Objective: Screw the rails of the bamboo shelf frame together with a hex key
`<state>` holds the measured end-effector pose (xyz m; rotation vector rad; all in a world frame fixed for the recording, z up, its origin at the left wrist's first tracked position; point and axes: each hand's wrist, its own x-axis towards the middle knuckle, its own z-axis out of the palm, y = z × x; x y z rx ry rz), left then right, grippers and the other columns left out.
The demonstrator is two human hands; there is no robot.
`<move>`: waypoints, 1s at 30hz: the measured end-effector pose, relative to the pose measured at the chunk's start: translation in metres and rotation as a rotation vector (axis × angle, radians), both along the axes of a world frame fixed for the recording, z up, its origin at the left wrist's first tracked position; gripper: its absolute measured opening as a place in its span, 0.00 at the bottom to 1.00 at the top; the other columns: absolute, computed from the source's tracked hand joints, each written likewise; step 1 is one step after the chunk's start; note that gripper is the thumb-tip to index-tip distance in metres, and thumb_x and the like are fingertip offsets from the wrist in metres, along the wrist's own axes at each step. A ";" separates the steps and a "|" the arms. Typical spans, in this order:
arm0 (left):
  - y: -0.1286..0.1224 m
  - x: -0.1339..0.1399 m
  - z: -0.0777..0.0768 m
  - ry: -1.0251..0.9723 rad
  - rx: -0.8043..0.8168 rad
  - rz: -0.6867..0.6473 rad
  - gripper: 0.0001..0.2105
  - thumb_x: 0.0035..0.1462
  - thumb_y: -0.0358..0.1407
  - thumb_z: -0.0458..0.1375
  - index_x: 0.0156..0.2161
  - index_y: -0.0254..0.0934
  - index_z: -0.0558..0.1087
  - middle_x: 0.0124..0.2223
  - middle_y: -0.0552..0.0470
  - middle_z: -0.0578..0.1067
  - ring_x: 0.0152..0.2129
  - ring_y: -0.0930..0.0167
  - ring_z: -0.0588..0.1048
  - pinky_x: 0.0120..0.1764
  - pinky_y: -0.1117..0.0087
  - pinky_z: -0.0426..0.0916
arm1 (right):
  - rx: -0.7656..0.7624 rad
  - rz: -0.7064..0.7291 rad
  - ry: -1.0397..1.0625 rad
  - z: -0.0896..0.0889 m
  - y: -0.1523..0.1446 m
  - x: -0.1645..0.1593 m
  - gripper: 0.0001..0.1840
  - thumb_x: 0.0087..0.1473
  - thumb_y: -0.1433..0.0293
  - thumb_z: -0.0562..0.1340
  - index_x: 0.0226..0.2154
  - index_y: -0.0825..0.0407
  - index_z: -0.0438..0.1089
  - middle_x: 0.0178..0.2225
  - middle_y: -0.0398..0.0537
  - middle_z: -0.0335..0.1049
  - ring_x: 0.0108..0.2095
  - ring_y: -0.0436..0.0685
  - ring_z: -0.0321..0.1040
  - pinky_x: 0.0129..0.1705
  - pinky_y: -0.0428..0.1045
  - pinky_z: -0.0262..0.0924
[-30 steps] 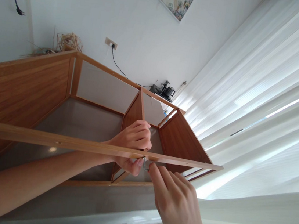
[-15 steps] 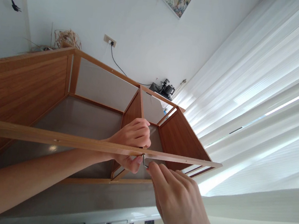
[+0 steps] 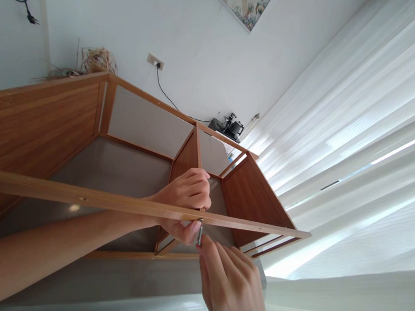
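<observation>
A long wooden rail (image 3: 116,201) runs across the near side of a wooden cabinet frame. My left hand (image 3: 188,194) is closed around this rail where it meets the upright divider panel (image 3: 185,160). Its arm passes beneath the rail, and the thumb presses below it. Between the fingertips of my right hand (image 3: 230,280) is one end of a metal hex key (image 3: 200,234). The key's other end meets the rail's outer face beside my left thumb; the tip itself is hidden.
The cabinet's left side panel (image 3: 38,124) and right side panel (image 3: 256,196) stand upright. White curtains (image 3: 375,174) hang at right. A wall socket (image 3: 156,62) with a black cord, an electric kettle (image 3: 236,127) and dried stalks (image 3: 99,60) are behind.
My right hand has swung left and down, turning the hex key so it points more straight down. My left hand keeps its grip. The whole view has shifted slightly.
</observation>
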<state>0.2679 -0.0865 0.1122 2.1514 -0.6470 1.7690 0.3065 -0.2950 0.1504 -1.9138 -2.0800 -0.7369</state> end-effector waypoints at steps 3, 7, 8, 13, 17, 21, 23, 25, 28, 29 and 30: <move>0.000 0.000 -0.001 0.000 0.007 0.002 0.06 0.49 0.38 0.49 0.34 0.41 0.59 0.26 0.55 0.65 0.27 0.66 0.67 0.44 0.50 0.71 | -0.034 -0.033 -0.028 0.005 -0.002 0.004 0.08 0.68 0.79 0.52 0.43 0.56 0.65 0.27 0.42 0.65 0.24 0.52 0.54 0.29 0.50 0.46; 0.001 0.000 0.000 0.006 0.015 0.007 0.06 0.47 0.36 0.49 0.34 0.41 0.59 0.26 0.54 0.65 0.27 0.66 0.67 0.43 0.51 0.70 | -0.066 -0.065 -0.049 0.010 0.000 0.004 0.11 0.68 0.80 0.51 0.38 0.52 0.64 0.26 0.40 0.64 0.22 0.52 0.51 0.28 0.51 0.44; 0.001 0.000 0.000 0.007 0.016 0.005 0.07 0.47 0.36 0.49 0.34 0.41 0.59 0.26 0.54 0.65 0.27 0.66 0.67 0.43 0.51 0.70 | -0.073 -0.070 -0.054 0.012 0.000 0.004 0.12 0.67 0.81 0.50 0.37 0.52 0.63 0.26 0.40 0.63 0.22 0.52 0.51 0.28 0.51 0.43; 0.001 0.000 -0.001 0.009 0.009 -0.004 0.06 0.47 0.36 0.50 0.33 0.41 0.59 0.26 0.55 0.65 0.27 0.67 0.66 0.44 0.51 0.70 | -0.111 -0.112 -0.154 0.025 -0.002 -0.001 0.16 0.60 0.87 0.48 0.36 0.52 0.63 0.27 0.41 0.64 0.23 0.52 0.56 0.28 0.52 0.44; 0.001 0.001 -0.001 0.013 0.007 -0.007 0.06 0.49 0.37 0.49 0.34 0.41 0.59 0.26 0.55 0.65 0.27 0.66 0.67 0.45 0.51 0.70 | -0.147 -0.159 -0.268 0.040 -0.004 -0.005 0.17 0.56 0.87 0.51 0.41 0.55 0.66 0.29 0.42 0.66 0.24 0.53 0.62 0.27 0.52 0.47; 0.000 0.000 -0.001 0.007 0.010 0.001 0.05 0.51 0.38 0.49 0.34 0.42 0.58 0.26 0.55 0.65 0.27 0.66 0.67 0.45 0.51 0.70 | -0.150 -0.171 -0.358 0.047 -0.005 -0.008 0.18 0.57 0.86 0.51 0.45 0.58 0.67 0.29 0.45 0.67 0.25 0.55 0.64 0.27 0.52 0.47; 0.000 0.000 -0.001 0.005 0.006 -0.002 0.05 0.51 0.38 0.49 0.34 0.41 0.58 0.26 0.55 0.65 0.27 0.66 0.67 0.45 0.51 0.70 | -0.155 -0.176 -0.324 0.046 -0.005 -0.008 0.17 0.57 0.86 0.50 0.42 0.56 0.67 0.29 0.44 0.67 0.24 0.54 0.63 0.27 0.52 0.47; 0.001 0.000 -0.001 0.006 0.003 -0.006 0.05 0.50 0.37 0.49 0.34 0.41 0.59 0.26 0.55 0.65 0.27 0.66 0.67 0.45 0.51 0.70 | -0.176 -0.160 -0.198 0.042 -0.004 -0.006 0.15 0.60 0.85 0.50 0.37 0.52 0.64 0.27 0.42 0.66 0.22 0.53 0.60 0.26 0.51 0.45; 0.001 0.000 -0.002 0.014 0.008 -0.006 0.06 0.48 0.37 0.49 0.34 0.41 0.59 0.26 0.54 0.65 0.27 0.66 0.67 0.45 0.50 0.70 | -0.193 -0.118 0.057 0.030 -0.002 -0.004 0.13 0.67 0.79 0.51 0.32 0.49 0.59 0.24 0.37 0.64 0.20 0.50 0.56 0.24 0.49 0.43; 0.002 0.000 -0.002 0.018 0.010 -0.005 0.06 0.48 0.37 0.49 0.34 0.41 0.59 0.26 0.54 0.66 0.27 0.66 0.67 0.45 0.50 0.70 | -0.194 -0.111 0.140 0.025 -0.001 -0.004 0.13 0.70 0.77 0.51 0.33 0.48 0.59 0.23 0.36 0.64 0.19 0.49 0.56 0.24 0.49 0.43; 0.002 0.000 -0.002 0.022 0.011 -0.005 0.06 0.48 0.37 0.49 0.34 0.41 0.59 0.26 0.54 0.66 0.27 0.66 0.67 0.45 0.50 0.70 | -0.193 -0.108 0.219 0.020 0.001 -0.004 0.12 0.71 0.74 0.51 0.34 0.48 0.59 0.23 0.35 0.64 0.18 0.48 0.57 0.23 0.49 0.42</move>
